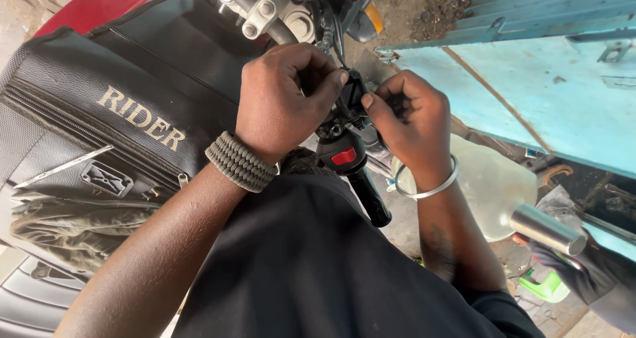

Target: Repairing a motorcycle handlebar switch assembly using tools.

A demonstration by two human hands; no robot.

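My left hand (281,96) is curled around the top of a black handlebar switch housing (341,139) with a red button on a motorcycle. Its fingers press against the housing near the brake lever mount. My right hand (407,116) pinches the same housing from the right side, thumb and fingers closed on a small black part I cannot make out. The black rubber grip (368,195) sticks out below both hands. A braided band sits on my left wrist, a metal bangle on my right.
A black tank bag (112,133) with a zip covers the red fuel tank at left. A light blue metal door (530,86) stands at right. A chrome exhaust tip (546,229) and a green object (546,286) lie low right.
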